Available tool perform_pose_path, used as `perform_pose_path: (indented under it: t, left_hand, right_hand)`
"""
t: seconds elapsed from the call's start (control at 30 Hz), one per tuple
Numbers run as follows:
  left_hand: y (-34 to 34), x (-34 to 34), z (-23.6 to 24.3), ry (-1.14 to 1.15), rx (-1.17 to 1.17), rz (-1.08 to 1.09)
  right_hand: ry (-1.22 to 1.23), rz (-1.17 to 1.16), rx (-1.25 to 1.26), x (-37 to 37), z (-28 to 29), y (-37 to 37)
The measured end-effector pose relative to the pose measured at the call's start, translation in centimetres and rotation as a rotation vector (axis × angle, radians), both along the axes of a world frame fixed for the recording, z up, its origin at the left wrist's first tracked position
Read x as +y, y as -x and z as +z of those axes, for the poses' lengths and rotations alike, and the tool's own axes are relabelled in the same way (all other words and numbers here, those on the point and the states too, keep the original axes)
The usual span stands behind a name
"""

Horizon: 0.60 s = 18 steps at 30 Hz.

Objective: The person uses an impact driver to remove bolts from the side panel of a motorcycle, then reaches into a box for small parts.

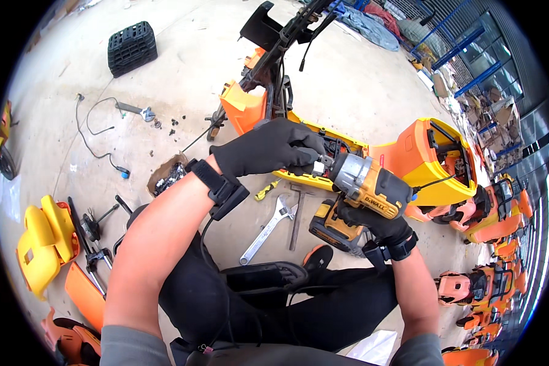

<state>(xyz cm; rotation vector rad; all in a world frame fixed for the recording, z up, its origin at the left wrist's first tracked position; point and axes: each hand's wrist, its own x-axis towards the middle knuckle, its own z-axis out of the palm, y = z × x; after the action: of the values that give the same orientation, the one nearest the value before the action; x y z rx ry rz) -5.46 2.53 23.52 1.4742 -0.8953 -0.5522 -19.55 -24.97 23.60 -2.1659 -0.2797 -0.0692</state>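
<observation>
My right hand (378,223), in a black glove, is wrapped round the handle of a yellow and black cordless drill (381,190). The drill points left, its battery hanging low. My left hand (268,148), also gloved, curls its fingers at the front of the chuck; what they grip is mostly hidden. Beneath both hands lies the open yellow body (355,144) of a partly dismantled scooter, with dark parts inside. Its orange front cover (244,107) stands beyond my left hand, and an orange and yellow housing (412,155) is at the right.
An adjustable wrench (266,233), a hammer (296,219) and a yellow-handled screwdriver (266,190) lie on the floor before me. Left are a bag of small hardware (169,174), another wrench (137,111), a black crate (132,49) and yellow panels (43,241). Scooters (470,287) line the right.
</observation>
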Motion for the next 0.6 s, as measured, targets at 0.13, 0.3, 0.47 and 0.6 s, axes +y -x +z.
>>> perform_pose_path:
  t: [0.13, 0.3, 0.47, 0.6]
  left_hand:
    - [1.2, -0.8, 0.9, 0.026, 0.091, 0.042]
    - [1.7, -1.2, 0.4, -0.038, 0.15, 0.166]
    - [1.0, -2.8, 0.1, -0.16, 0.226, 0.16]
    - [-0.2, -4.3, -2.6, -0.124, 0.273, 0.128]
  right_hand:
    - [0.207, 0.091, -0.234, -0.9, -0.3, 0.4]
    - [-0.093, 0.258, -0.224, -0.2, -2.2, 0.3]
    - [-0.133, 0.235, -0.244, -1.6, -4.6, 0.7]
    - [-1.022, 0.069, 0.431, -1.8, -6.6, 1.8]
